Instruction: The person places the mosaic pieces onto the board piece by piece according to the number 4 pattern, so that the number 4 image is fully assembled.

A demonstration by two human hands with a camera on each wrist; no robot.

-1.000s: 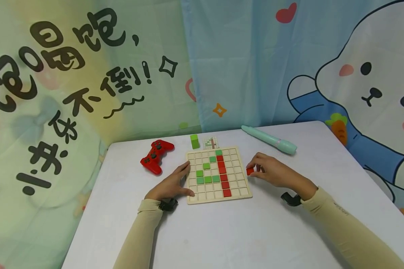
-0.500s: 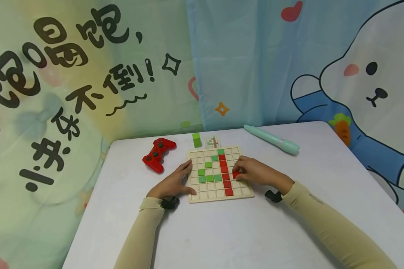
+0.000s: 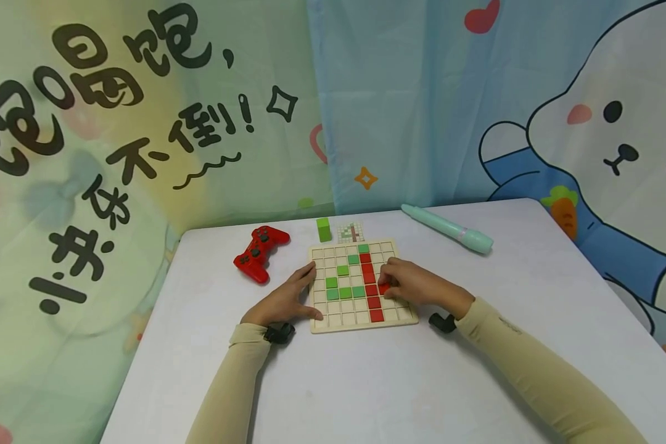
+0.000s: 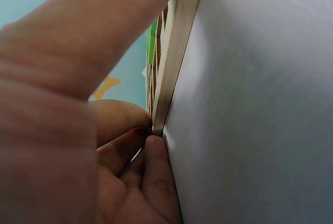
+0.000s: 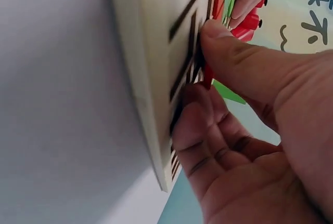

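Note:
A light wooden grid board (image 3: 403, 316) lies on the table, with several green squares (image 3: 345, 293) and a column of red squares (image 3: 368, 269) set in its cells. My left hand (image 3: 284, 300) rests along the board's left edge, thumb and fingers spread apart. In the left wrist view the fingertips (image 4: 156, 146) touch the wooden side. My right hand (image 3: 419, 282) is over the board's right half and pinches a small red block (image 3: 384, 288) just right of the red column. Fingers and thumb partly cover this block in the right wrist view.
Behind the board stand a green block stack (image 3: 324, 229) and a small printed grid card (image 3: 350, 232). A red game controller (image 3: 261, 254) lies to the left. A mint-green pen-shaped object (image 3: 448, 229) lies at the back right. A printed curtain (image 3: 388, 111) hangs behind the table.
My right hand has carried the red block leftward from beside the board to a cell next to the red column. My left hand has stayed at the board's left edge.

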